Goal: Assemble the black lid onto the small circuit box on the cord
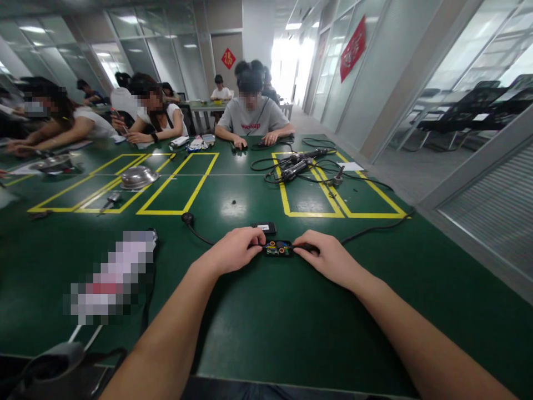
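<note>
An opened black case (278,249) with a small circuit board inside lies on the green table between my hands. My left hand (235,248) pinches the black cable at the left end of the case; that cable runs left to a black plug (188,218). My right hand (322,253) is closed on the black power cord (366,229) at the right end, which trails off to the right. Just behind the case lies its black cover (265,228) with a white label. My fingertips partly hide both cable entries.
Tangled black cables and dark cylindrical tools (297,166) lie at the back right within yellow tape lines. A metal bowl (139,177) sits back left; a blurred-out object (114,272) lies front left. A person (252,114) sits opposite, hands on the table.
</note>
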Tool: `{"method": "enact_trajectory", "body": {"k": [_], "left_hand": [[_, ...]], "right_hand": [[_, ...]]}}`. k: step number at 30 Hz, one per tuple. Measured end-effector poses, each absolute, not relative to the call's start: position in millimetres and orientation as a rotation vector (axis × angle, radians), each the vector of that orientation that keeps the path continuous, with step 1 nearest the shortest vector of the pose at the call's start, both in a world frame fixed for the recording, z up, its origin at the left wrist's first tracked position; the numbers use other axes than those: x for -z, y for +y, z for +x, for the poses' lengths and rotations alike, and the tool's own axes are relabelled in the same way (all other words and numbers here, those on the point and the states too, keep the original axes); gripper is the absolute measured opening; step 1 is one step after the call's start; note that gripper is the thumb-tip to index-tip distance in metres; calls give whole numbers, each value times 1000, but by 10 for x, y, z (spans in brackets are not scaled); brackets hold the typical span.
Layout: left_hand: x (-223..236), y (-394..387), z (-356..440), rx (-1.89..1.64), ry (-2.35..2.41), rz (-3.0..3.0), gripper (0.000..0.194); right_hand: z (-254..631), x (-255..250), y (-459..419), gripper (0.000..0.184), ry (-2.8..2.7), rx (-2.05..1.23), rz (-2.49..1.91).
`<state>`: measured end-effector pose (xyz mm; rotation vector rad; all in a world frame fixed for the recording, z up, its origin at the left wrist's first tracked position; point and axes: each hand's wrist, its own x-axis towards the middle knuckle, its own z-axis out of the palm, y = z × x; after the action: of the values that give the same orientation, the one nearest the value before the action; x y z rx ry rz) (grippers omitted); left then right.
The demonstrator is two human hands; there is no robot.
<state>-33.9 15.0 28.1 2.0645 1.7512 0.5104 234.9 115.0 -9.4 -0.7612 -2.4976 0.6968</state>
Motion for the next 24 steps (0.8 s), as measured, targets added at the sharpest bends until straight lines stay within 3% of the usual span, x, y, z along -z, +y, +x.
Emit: {"method": "enact_trajectory", "body": {"k": [15, 24], "left_hand": [[-353, 145, -328, -491, 1758, 2201, 14], [-386, 138, -333, -498, 1761, 2216, 17]], "right_hand": [[2322, 39, 1065, 22, -2530, -393, -892], [2309, 90, 1088, 18, -2463, -465, -851]]}}
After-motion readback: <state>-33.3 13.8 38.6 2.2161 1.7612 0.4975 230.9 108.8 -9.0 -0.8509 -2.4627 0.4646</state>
